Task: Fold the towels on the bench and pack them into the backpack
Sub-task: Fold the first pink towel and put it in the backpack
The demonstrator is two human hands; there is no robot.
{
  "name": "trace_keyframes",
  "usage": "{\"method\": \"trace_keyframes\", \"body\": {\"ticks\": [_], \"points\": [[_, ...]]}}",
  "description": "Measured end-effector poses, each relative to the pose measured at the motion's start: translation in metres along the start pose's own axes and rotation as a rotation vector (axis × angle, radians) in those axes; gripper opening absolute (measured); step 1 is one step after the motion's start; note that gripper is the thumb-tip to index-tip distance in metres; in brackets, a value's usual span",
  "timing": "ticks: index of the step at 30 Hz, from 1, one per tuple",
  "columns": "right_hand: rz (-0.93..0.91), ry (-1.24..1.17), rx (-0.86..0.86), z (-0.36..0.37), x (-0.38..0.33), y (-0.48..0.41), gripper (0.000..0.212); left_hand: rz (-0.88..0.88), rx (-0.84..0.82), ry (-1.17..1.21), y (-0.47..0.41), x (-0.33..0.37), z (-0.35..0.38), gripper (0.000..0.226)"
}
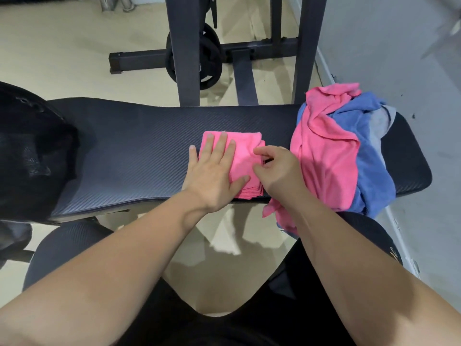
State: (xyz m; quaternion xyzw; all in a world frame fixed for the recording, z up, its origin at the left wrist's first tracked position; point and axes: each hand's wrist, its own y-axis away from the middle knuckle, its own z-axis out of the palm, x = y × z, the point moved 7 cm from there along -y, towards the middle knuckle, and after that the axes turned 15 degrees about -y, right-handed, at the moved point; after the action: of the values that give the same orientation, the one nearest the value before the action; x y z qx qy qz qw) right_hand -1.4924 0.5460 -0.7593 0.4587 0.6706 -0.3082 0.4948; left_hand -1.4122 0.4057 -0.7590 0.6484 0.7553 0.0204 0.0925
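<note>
- The left fingers [222, 146] lie straight and spread, flat on top of the folded pink towel [243, 162]. I take this as pressing, to keep the layers from springing open.
- The right fingers [259, 152] are curled in narrow. Thumb and forefinger nip the towel's right edge, probably to square the stacked layers there.
- The left hand [212, 176] covers the towel's left half and the right hand [279, 171] sits at its right side, so the small square is pinned between them.
- The folded towel lies mid-bench, near the front edge of the black padded bench [124, 146]. The pad gives a flat surface for folding, close to the person.
- Just to the right, a loose heap waits: a crumpled pink towel [324, 151] over a blue towel [369, 156], with a grey one [383, 121] behind. Part of the heap hangs off the front edge. They sit within the right hand's reach.
- The black backpack [30, 151] stands at the bench's left end, well apart from the heap. I cannot tell whether it is open.
- Judging from this, one towel is nearly folded and none is visibly packed.
</note>
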Motion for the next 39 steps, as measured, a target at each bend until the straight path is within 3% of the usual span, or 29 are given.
{"method": "trace_keyframes", "body": {"ticks": [5,10,13,15,19,23,28,31,34,36,39], "points": [[-0.072,0.008,0.008,-0.002,-0.011,0.005,0.024,0.034,-0.016,0.007,-0.001,0.001,0.007,0.104],[-0.006,0.335,-0.085,-0.001,-0.014,-0.001,0.01,0.08,-0.008,0.024,-0.001,-0.004,0.009,0.113],[-0.19,0.455,-0.019,0.0,-0.04,-0.004,0.016,0.098,-0.004,0.015,-0.002,-0.003,0.011,0.113],[-0.349,0.534,-0.086,0.014,-0.053,-0.004,0.027,0.126,0.014,-0.004,-0.002,-0.004,0.011,0.113],[-0.185,0.813,-0.424,0.037,-0.018,-0.006,0.058,0.245,0.049,-0.134,-0.001,-0.022,0.008,0.11],[-0.19,0.9,-0.353,0.037,-0.015,0.012,0.079,0.247,-0.004,-0.198,0.006,-0.052,0.004,0.108],[-0.116,1.154,-0.387,0.049,-0.043,0.038,0.078,0.017,-0.023,0.064,0.028,-0.072,-0.005,0.095],[-0.11,1.067,-0.417,0.05,-0.06,0.035,0.063,-0.096,-0.024,0.125,0.037,-0.08,-0.005,0.084],[-0.171,0.906,-0.31,0.041,-0.075,0.009,0.045,-0.064,-0.054,0.163,0.038,-0.081,-0.004,0.081],[-0.226,0.846,-0.293,0.04,-0.081,-0.009,0.06,0.0,-0.06,0.171,0.035,-0.08,-0.009,0.085],[-0.184,0.867,-0.514,0.055,-0.072,-0.027,0.1,0.069,-0.075,0.122,0.025,-0.083,-0.012,0.096]]}}
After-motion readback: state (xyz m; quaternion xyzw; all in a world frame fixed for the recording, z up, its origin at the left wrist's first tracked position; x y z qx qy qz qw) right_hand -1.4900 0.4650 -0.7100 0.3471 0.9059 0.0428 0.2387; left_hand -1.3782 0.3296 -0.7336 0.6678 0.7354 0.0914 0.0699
